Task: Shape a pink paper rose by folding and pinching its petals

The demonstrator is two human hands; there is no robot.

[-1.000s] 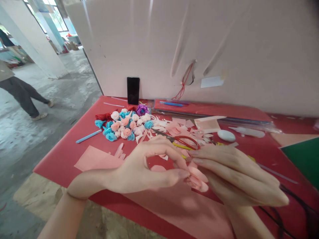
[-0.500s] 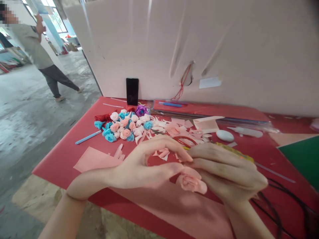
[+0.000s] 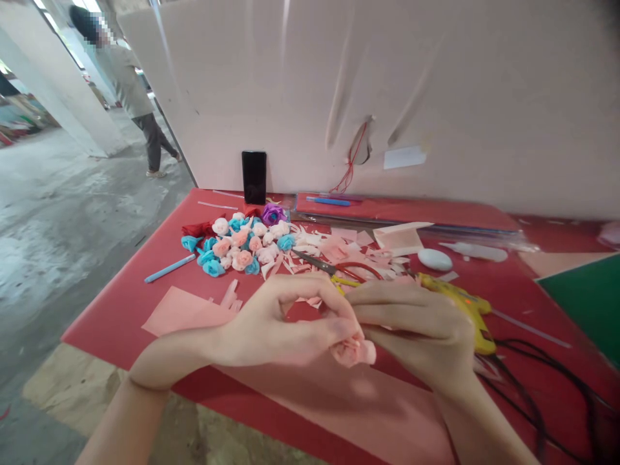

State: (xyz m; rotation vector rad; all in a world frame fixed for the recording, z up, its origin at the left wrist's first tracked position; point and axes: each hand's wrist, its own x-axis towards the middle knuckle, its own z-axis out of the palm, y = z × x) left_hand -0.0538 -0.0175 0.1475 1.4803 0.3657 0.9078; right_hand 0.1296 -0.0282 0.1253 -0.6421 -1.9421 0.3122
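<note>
A pink paper rose [image 3: 347, 352] is pinched between the thumb and fingers of my left hand [image 3: 290, 323], above the red table. My right hand [image 3: 416, 326] is closed against the rose's far side, its fingertips touching it and partly hidden behind my left fingers. Below the hands lies a long pink paper sheet [image 3: 368, 413]. Beyond them, scissors [image 3: 322, 263] with red and yellow handles rest among pink paper scraps [image 3: 334, 247]. A yellow glue gun [image 3: 467, 307] sits partly behind my right hand.
White, blue and pink paper roses [image 3: 241, 237] are heaped at the back left. A black phone [image 3: 254, 177] leans on the white panel [image 3: 290, 97]. Dark cables [image 3: 542, 381] run along the right. A blue pen [image 3: 169, 268] lies left; a person [image 3: 128, 84] stands beyond.
My right hand and the rose have moved left, and the rose is turned differently. More of the glue gun and scissors shows. The person has moved right.
</note>
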